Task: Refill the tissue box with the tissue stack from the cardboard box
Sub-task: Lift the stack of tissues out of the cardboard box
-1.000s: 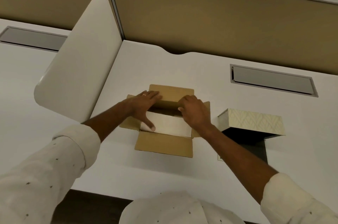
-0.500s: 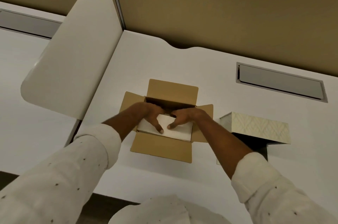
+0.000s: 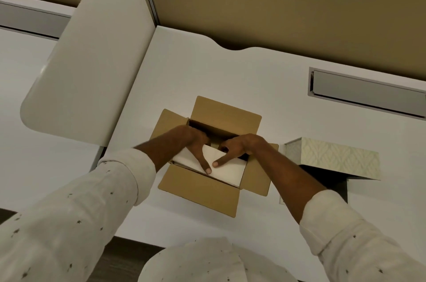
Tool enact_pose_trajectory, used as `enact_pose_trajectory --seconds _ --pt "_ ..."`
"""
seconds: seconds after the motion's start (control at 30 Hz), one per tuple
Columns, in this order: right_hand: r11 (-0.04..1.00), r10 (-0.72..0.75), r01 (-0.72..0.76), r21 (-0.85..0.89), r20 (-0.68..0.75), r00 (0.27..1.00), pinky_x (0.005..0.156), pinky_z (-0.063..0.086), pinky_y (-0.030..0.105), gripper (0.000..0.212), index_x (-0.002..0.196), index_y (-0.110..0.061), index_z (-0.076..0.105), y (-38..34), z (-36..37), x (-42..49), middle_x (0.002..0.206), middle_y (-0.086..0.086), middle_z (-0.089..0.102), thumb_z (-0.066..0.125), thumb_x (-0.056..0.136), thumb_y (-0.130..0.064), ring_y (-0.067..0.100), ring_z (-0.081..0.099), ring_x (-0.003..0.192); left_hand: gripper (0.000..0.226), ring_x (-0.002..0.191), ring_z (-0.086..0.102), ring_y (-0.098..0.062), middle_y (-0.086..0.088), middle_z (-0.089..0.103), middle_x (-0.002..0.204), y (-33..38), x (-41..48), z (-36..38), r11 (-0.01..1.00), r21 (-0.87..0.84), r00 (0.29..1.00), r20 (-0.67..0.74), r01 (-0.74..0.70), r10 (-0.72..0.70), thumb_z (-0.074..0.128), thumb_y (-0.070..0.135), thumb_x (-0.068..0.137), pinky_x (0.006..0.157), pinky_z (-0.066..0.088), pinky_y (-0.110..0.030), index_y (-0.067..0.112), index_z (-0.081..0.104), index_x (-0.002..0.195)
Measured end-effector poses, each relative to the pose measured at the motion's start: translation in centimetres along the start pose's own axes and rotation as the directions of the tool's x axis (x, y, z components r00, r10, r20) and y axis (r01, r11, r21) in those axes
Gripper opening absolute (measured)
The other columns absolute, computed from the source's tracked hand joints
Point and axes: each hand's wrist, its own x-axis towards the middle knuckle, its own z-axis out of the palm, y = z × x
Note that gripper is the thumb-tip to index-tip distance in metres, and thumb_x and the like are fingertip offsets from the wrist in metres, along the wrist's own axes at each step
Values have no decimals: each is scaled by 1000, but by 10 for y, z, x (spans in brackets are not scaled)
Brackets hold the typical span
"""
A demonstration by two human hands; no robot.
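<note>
I have both hands down in the open cardboard box, the left hand and right hand meeting over the white tissue stack, which sits inside the box against its near wall. My thumbs press its top face; the other fingers curl behind the far edge, out of sight, so I cannot tell how firmly they clamp it. I should lift it level, squeezing evenly, then carry it right to the patterned tissue box on the worktop.
</note>
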Motion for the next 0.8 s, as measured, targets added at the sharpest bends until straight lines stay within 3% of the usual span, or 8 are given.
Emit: enact_pose_trajectory --seconds 0.1,0.27,0.43,0.8 --pt "997 -10 7 76 41 999 105 51 45 77 131 -23 59 -1 3 1 126 1 68 76 71 -69 22 66 111 102 106 56 -20 2 58 136 2 -2 1 1000 24 1000 -8 0 0 78 80 54 85 48 -37 30 50 138" --pt "976 -10 -2 219 53 999 104 52 46 77 131 -23 56 -2 4 0 128 3 66 84 69 -59 25 65 113 106 128 52 -26 0 49 147 3 -3 3 996 90 999 -50 -13 18 73 85 54 101 47 -45 33 45 143" --pt "938 -59 57 343 -7 998 100 55 51 65 117 -18 57 0 4 -6 123 7 67 91 68 -45 27 66 112 121 131 51 -26 1 46 151 1 -4 2 996 87 998 -50 -30 34 74 87 49 106 47 -48 31 35 149" --pt "928 -106 85 362 38 994 94 59 41 70 121 -21 60 -6 8 -14 118 2 72 92 64 -46 21 71 104 118 121 58 -22 4 57 140 -5 -3 10 987 89 991 -16 -133 135 77 86 43 102 51 -44 32 44 143"
